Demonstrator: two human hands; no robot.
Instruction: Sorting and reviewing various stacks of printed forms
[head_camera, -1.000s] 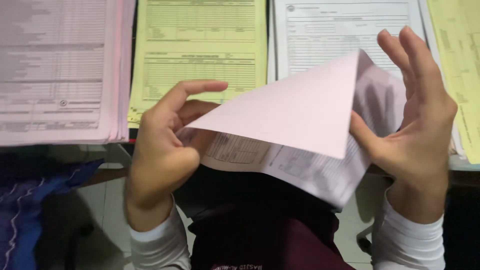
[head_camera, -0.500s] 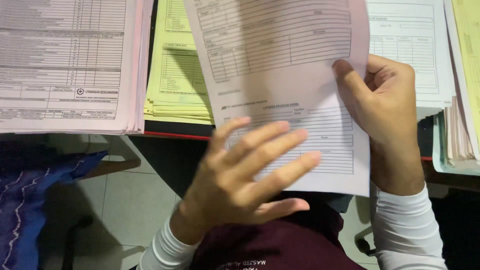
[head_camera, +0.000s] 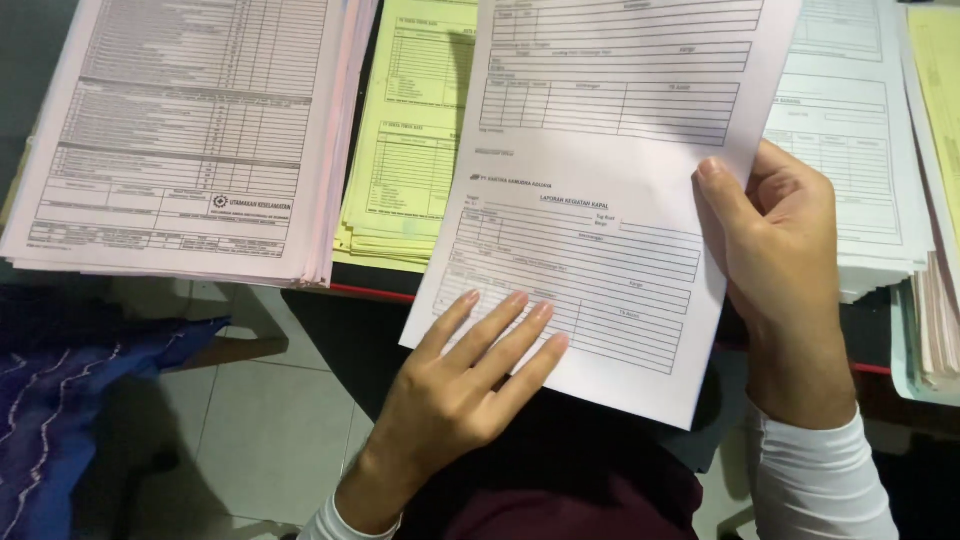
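A: Head view: pale pink printed form sheet (head_camera: 600, 200) held flat and face up, over the near edge of the desk (head_camera: 380, 285). Its lower part overhangs the person's lap.

B: Grip?

A: Right hand (head_camera: 780, 270) pinches the sheet's right edge, thumb on top, fingers curled behind. Left hand (head_camera: 455, 385) lies flat, fingers spread a little, tips resting on the sheet's lower left corner. It grips nothing, just presses.

B: What's around it?

A: Pink form stack (head_camera: 190, 140) toward the desk's left end, corner over the near edge. Yellow form stack (head_camera: 400, 150) just beside it, partly under the held sheet. White form stack (head_camera: 860, 150) toward the right, behind the right hand. More paper piles (head_camera: 935, 300) at the far right edge. Blue cloth (head_camera: 70, 400) lies below the desk at the left, over tiled floor (head_camera: 270, 420).

B: How to handle it well?

A: My read: keep the right pinch firm near mid-edge so the sheet doesn't droop. Let the left fingertips steady the corner lightly; hard pressure on an unsupported overhang would crease it. Keep it level and clear of the yellow stack's top sheets so they don't drag. Thin paper, so slow moves and no twisting between the hands.
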